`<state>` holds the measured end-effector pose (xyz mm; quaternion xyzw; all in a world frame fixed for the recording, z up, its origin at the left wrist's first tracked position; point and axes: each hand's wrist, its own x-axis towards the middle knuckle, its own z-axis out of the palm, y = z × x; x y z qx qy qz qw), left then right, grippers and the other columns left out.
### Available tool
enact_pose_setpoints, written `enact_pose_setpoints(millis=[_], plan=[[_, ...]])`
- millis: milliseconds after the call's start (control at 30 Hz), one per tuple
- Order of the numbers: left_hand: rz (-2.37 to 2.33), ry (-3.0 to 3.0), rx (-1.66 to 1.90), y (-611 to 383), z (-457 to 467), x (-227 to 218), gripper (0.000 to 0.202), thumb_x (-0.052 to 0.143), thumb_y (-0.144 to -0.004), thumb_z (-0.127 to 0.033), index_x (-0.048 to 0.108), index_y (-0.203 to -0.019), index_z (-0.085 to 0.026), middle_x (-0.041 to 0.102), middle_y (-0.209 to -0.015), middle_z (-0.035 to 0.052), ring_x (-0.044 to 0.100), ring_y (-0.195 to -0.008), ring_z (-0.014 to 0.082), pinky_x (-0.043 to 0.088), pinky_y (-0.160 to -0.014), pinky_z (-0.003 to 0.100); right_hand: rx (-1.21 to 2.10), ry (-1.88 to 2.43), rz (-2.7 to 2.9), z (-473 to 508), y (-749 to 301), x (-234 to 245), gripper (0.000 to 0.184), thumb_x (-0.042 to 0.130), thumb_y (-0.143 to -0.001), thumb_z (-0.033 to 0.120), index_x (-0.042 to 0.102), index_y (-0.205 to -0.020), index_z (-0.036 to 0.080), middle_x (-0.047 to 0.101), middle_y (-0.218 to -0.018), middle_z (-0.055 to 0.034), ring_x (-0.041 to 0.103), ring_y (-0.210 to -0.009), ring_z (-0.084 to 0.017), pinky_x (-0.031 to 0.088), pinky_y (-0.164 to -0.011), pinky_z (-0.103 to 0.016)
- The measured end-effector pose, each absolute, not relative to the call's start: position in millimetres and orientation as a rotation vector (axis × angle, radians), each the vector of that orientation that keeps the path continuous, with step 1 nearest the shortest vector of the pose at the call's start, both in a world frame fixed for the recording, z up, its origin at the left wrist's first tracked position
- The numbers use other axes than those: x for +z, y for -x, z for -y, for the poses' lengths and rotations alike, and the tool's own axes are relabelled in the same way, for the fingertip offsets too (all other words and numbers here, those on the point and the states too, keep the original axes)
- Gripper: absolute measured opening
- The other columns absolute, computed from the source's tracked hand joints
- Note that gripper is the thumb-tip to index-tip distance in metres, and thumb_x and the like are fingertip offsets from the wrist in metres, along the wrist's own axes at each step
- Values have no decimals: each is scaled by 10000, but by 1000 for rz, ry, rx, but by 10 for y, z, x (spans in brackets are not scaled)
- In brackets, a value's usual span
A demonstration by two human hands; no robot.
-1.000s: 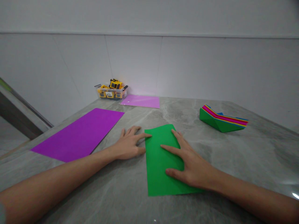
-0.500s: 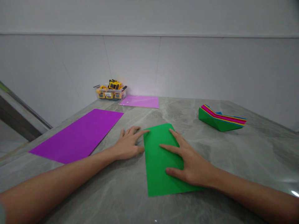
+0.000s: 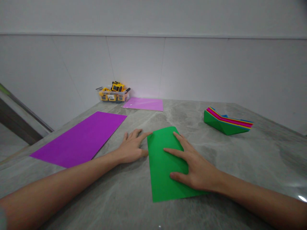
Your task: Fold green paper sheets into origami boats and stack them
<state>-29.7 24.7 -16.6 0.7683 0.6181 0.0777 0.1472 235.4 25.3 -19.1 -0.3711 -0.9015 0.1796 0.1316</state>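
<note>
Green paper point(image 3: 161, 169), one piece: lying on the grey marbled table point(image 3: 115, 204), directly before the wearer whose view I am watching remotely, its far edge bowing slightly.

Right hand point(image 3: 198, 169): resting palm down over the right part of the green paper, fingers and thumb spreading wide, covering rather than gripping it.

Left hand point(image 3: 130, 147): lying just beside the paper's left edge, opening broadly, grasping nothing, its index fingertip meeting the far left corner; whether its thumb is touching the edge, I am failing to tell.

Purple sheet point(image 3: 81, 140), one: lying flat, left of the left hand.

Folded paper boat point(image 3: 225, 124), multicoloured, green outermost: sitting beyond the right hand, to its right.

Pink pad point(image 3: 145, 104), one: lying towards the wall point(image 3: 203, 70).

Clear bin point(image 3: 111, 97), labelled: standing just beside the pad, holding yellow toy vehicles point(image 3: 117, 87).
</note>
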Motion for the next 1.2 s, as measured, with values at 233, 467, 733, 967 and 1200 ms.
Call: enact_pose_setpoints(millis=[233, 467, 733, 967, 1200], plan=[[-1775, -2195, 200, 288, -244, -147, 776, 580, -770, -364, 266, -1479, -375, 253, -1546, 123, 180, -1443, 349, 107, -1090, 676, 532, 1106, 2604, -232, -2351, -199, 725, 718, -729, 517, 514, -1382, 278, -51, -1611, -86, 19, -1452, -409, 165, -1137, -599], [-1778, -2201, 201, 279, -250, -147, 766, 587, -771, -362, 285, -1474, -371, 251, -1544, 148, 175, -1448, 328, 107, -1088, 673, 521, 1117, 2591, -234, -2336, -208, 717, 717, -727, 519, 526, -1375, 278, -39, -1614, -66, 24, -1453, -406, 152, -1145, -595], [-1777, -2186, 211, 270, -234, -128, 740, 589, -778, -389, 310, -1464, -380, 266, -1536, 146, 182, -1446, 330, 100, -1086, 678, 497, 1133, 2603, -236, -2341, -223, 719, 711, -729, 520, 517, -1381, 284, -54, -1612, -75, 9, -1455, -397, 165, -1148, -577], [-1769, -2192, 205, 271, -232, -119, 742, 578, -771, -382, 313, -1463, -379, 273, -1531, 148, 164, -1451, 333, 103, -1079, 689, 492, 1107, 2594, -243, -2334, -221, 705, 709, -737, 509, 522, -1378, 280, -50, -1614, -62, 28, -1452, -408, 177, -1142, -590], [-1816, -2168, 240, 269, -249, -163, 867, 577, -726, -389, 221, -1506, -266, 251, -1549, 156, 201, -1442, 323, 86, -1114, 650, 482, 1115, 2600, -235, -2340, -217, 716, 723, -723, 503, 528, -1373, 277, -50, -1614, -67, 21, -1451, -413, 174, -1140, -595]])
